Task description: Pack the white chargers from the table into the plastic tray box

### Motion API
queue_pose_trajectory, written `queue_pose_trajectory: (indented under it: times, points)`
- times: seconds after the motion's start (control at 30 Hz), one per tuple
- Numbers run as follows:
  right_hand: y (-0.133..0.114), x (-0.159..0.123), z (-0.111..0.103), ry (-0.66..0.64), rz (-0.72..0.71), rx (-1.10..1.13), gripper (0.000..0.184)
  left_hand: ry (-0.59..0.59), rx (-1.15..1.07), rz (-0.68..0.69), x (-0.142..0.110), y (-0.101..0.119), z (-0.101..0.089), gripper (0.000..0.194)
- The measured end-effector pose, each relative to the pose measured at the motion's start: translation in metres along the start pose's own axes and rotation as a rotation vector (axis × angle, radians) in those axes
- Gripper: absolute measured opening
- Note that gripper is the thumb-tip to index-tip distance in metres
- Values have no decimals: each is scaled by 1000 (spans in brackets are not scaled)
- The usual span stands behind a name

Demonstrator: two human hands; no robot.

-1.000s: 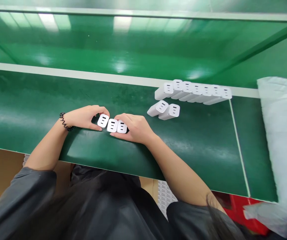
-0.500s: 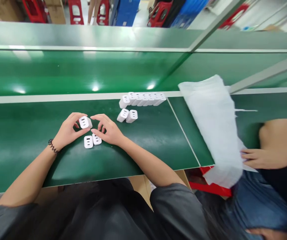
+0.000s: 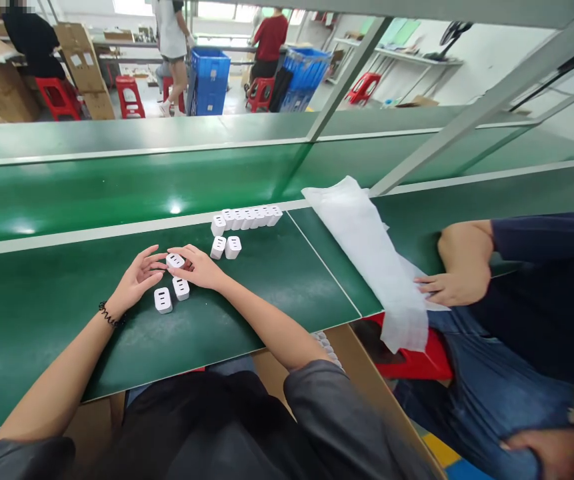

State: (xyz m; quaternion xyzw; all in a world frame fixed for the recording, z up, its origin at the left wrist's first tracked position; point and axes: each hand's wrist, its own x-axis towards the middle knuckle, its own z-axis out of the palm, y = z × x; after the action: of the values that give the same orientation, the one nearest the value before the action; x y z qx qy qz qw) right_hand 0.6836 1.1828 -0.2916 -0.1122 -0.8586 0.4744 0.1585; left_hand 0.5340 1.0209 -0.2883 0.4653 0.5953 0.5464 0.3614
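Note:
Between the fingers and thumb of my right hand (image 3: 201, 269) is a white charger (image 3: 175, 261), its face with the port slots turned up. My left hand (image 3: 139, 279) is just to its left, fingers apart and holding nothing; whether a fingertip touches the charger I cannot tell. Below the hands, two more white chargers, a nearer one (image 3: 163, 301) and another one (image 3: 181, 289), stand on the green table (image 3: 247, 313). Farther off to the right is a pair of chargers (image 3: 225, 247), and behind it a row of several chargers (image 3: 249, 218) along the white strip.
White foam sheeting (image 3: 367, 253) lies across the table to the right and hangs over its edge. A co-worker's hand (image 3: 449, 288) rests on it. Grey metal posts (image 3: 351, 77) rise behind. A cardboard box (image 3: 367, 380) sits below the table edge.
The view has tilted up and turned right. The charger has passed from my left hand to my right hand, and the left fingers have opened away from it.

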Motion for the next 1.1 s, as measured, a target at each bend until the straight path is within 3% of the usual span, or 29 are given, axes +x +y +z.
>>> queue_pose_trajectory:
  times: [0.1, 0.23, 0.3, 0.4, 0.53, 0.67, 0.8, 0.93, 1.1]
  points:
    - [-9, -3, -13, 36, 38, -138, 42, -41, 5, -13, -1, -2, 1, 67]
    - [-20, -6, -31, 190, -39, -513, 40, -47, 74, -15, -3, -5, 1, 62]
    - [-20, -7, -40, 254, -58, -675, 39, -57, 96, -7, -4, -6, -1, 59]
    - [-11, -12, -55, 264, 24, -797, 37, -74, 119, 9, -5, -5, -1, 58]
    - [3, -26, -72, 256, 159, -735, 43, -108, 231, 57, -9, 1, 2, 56]
    - [14, -36, -77, 277, 166, -623, 57, -100, 469, 150, -15, 9, 11, 66]
    - [22, -32, -73, 311, 195, -647, 48, -85, 655, 193, -21, 14, 21, 79]
    - [27, -28, -71, 323, 186, -684, 43, -89, 769, 211, -25, 17, 28, 80]
    - [30, -32, -85, 401, 184, -674, 41, -113, 873, 295, -30, 25, 35, 78]
